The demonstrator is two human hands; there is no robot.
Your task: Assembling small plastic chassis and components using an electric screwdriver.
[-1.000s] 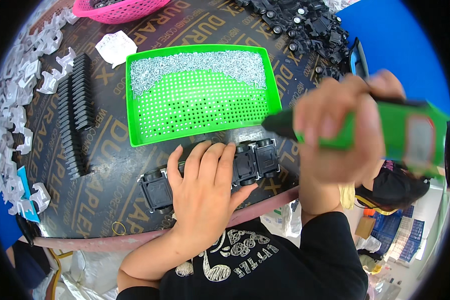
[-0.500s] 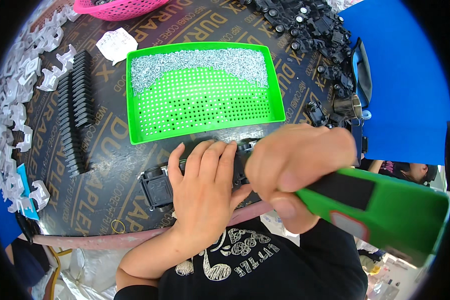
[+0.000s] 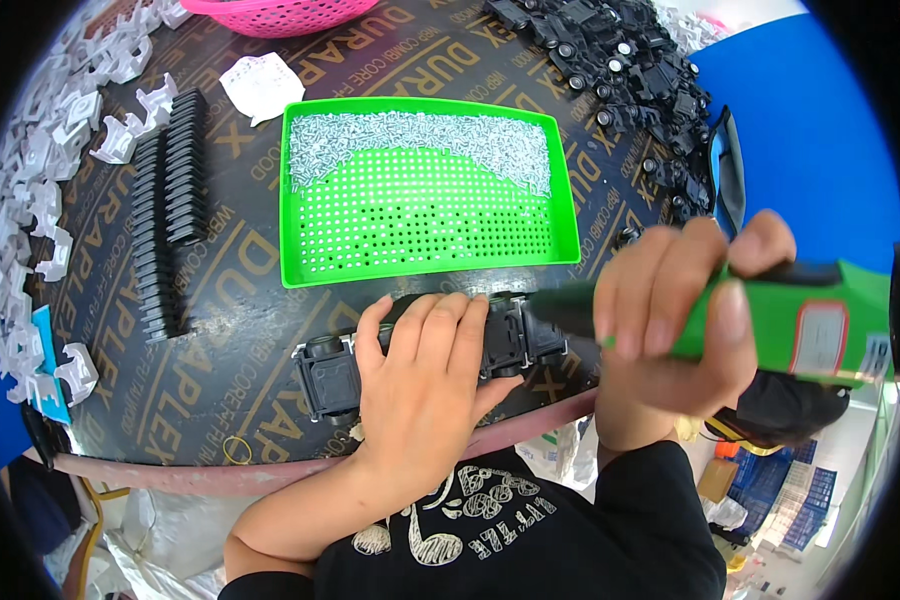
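Observation:
Under my left hand lies a long black plastic toy vehicle chassis with wheels at its sides. My fingers spread over its middle, with the thumb at its near edge, holding it against the table. My right hand is wrapped around a green electric screwdriver, held nearly level. Its dark, blurred nose points left at the chassis's right end; whether the bit touches it I cannot tell. Just beyond the chassis stands a green perforated tray with a heap of small silver screws along its far side.
Stacked black parts stand in two rows on the left, beside many pale plastic pieces. Black wheeled assemblies are piled at the far right. A pink basket and a paper slip lie beyond the tray.
My right hand has shifted right and turned the screwdriver from a downward slant to nearly level, uncovering the chassis's right end. My left hand stays on the chassis. The whole view has shifted slightly.

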